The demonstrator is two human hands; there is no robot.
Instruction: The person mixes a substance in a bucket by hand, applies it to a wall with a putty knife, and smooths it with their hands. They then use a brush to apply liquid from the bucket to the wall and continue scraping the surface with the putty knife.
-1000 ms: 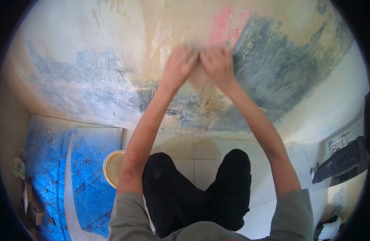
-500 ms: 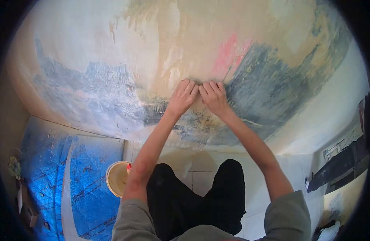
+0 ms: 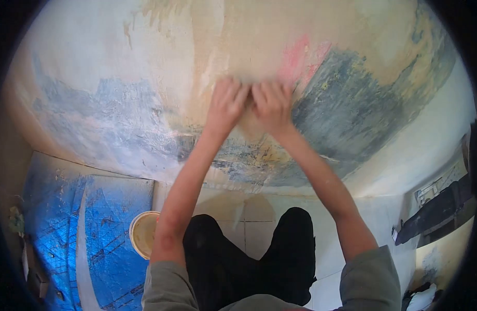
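Observation:
Both hands are against a large upright painted surface [image 3: 197, 52] in beige, grey-blue and white, with a pink patch [image 3: 296, 54] near the right hand. My left hand [image 3: 227, 103] presses on the beige middle with its fingers curled. Close beside it, my right hand [image 3: 271, 106] has its fingers bent in the same way, the two thumbs almost meeting. Motion smears the fingers a little. Whatever may be pinched between them is hidden from view.
A round tub [image 3: 132, 239] stands by my left arm, partly covered by it. Blue sheeting [image 3: 111, 249] covers the floor at left. Pale tiles [image 3: 256, 230] lie under my knees. Dark items [image 3: 435, 212] are at the right edge.
Both hands have moved up the painted surface together, their fingers still curled. The view has shifted slightly, and more of the tub is now covered by my left arm.

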